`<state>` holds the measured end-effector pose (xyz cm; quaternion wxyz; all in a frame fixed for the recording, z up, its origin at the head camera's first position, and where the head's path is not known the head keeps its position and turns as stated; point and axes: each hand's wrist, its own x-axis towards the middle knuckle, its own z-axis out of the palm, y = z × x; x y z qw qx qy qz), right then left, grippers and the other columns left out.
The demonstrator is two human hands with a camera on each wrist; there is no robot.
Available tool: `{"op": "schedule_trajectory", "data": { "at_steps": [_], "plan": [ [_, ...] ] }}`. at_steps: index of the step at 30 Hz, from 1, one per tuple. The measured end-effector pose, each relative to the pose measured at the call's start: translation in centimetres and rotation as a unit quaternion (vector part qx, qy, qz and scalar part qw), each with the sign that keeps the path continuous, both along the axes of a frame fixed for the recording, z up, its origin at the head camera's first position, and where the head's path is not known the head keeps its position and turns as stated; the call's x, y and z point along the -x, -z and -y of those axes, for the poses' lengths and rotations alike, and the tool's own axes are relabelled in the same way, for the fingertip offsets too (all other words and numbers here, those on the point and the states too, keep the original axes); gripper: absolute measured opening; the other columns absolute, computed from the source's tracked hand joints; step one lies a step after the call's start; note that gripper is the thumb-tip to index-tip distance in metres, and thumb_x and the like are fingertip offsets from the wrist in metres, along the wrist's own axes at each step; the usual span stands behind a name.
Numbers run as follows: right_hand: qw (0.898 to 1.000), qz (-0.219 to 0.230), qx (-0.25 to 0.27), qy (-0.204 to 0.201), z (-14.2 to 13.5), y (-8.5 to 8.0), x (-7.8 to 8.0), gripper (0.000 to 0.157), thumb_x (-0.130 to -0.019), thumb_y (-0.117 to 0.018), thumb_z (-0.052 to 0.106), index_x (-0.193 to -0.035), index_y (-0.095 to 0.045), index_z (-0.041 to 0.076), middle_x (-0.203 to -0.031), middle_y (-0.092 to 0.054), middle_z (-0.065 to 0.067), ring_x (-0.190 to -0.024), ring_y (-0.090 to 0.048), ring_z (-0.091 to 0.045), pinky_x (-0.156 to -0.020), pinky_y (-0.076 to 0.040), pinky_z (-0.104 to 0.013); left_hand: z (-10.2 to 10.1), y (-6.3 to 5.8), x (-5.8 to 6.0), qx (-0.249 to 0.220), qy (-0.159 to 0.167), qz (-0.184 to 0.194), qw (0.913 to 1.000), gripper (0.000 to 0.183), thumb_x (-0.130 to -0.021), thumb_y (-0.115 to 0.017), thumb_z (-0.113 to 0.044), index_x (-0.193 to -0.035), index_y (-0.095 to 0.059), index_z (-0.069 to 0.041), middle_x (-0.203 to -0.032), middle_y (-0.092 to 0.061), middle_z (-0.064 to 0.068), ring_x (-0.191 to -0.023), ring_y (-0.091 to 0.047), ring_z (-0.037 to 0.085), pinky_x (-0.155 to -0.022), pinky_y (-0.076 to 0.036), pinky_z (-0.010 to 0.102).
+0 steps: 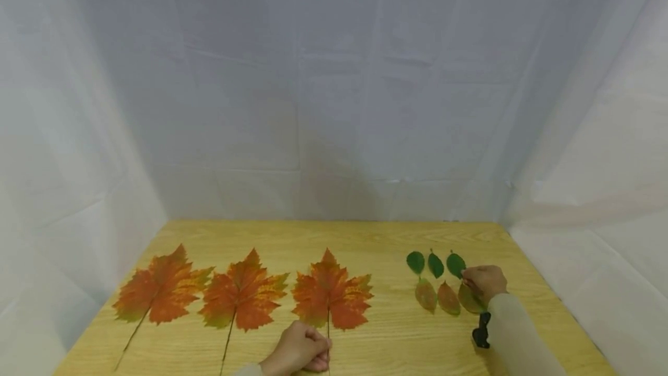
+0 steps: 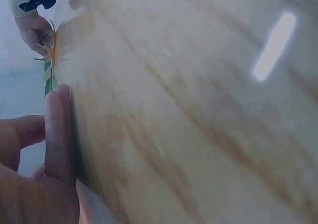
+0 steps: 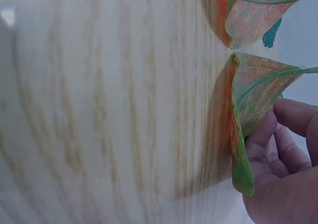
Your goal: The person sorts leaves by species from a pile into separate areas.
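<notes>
My left hand (image 1: 298, 348) lies low on the table beside the stem of the rightmost orange-red maple leaf (image 1: 330, 295), its fingertips pinching that stem. In the left wrist view, its fingers (image 2: 58, 134) rest close along the tabletop. Farther right, my right hand (image 1: 485, 281) has thumb and index fingertips together at the lower end of the rightmost small green leaf (image 1: 456, 264). Just under that hand lies a reddish-green leaf (image 1: 469, 300), partly covered by it. The right wrist view shows this curled leaf (image 3: 256, 92) in front of the pinching fingertips.
Two more maple leaves (image 1: 162, 286) (image 1: 241, 292) with long stems lie at the left. Beside the right hand are two green leaves (image 1: 415, 262) (image 1: 435, 266) above two reddish ones (image 1: 425, 295) (image 1: 447, 299). White sheeting (image 1: 334, 103) surrounds the wooden table (image 1: 396, 353).
</notes>
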<state>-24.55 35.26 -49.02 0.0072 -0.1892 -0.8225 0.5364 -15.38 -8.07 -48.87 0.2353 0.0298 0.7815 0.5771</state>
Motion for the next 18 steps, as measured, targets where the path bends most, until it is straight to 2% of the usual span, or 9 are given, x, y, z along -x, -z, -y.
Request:
{"op": "schedule_trajectory", "data": {
  "at_steps": [18],
  "plan": [
    [1.000, -0.007, -0.003, -0.005, 0.04, 0.04, -0.18, 0.042, -0.087, -0.064, 0.015, -0.114, -0.061, -0.017, -0.071, -0.069, 0.003, -0.065, -0.063, -0.006, -0.062, -0.049, -0.022, -0.04, -0.55, -0.12, 0.014, 0.013, -0.002, 0.9998, 0.017, -0.090, -0.066, -0.010, -0.078, -0.070, 0.000, -0.065, -0.068, 0.006, -0.052, -0.063, 0.005, -0.052, -0.054, 0.022]
  ]
}}
